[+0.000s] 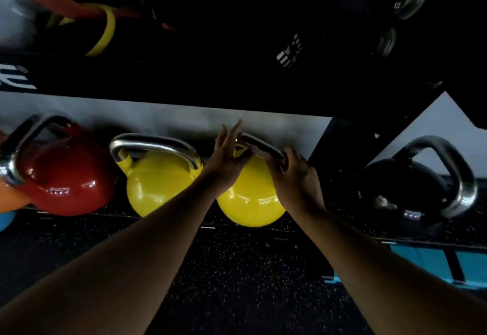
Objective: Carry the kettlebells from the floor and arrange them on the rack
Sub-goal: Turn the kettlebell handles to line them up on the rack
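Gripping a yellow kettlebell (250, 200), right hand (295, 176) closed, left hand (226, 161) open; another yellow kettlebell (155, 179) touches it.

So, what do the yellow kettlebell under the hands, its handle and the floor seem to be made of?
The yellow kettlebell looks like metal under glossy paint or enamel: sharp highlights show on its round body. Its handle seems bare polished steel, silver and reflective. The floor looks like matte black rubber matting with pale flecks. None of this is certain from the look alone.
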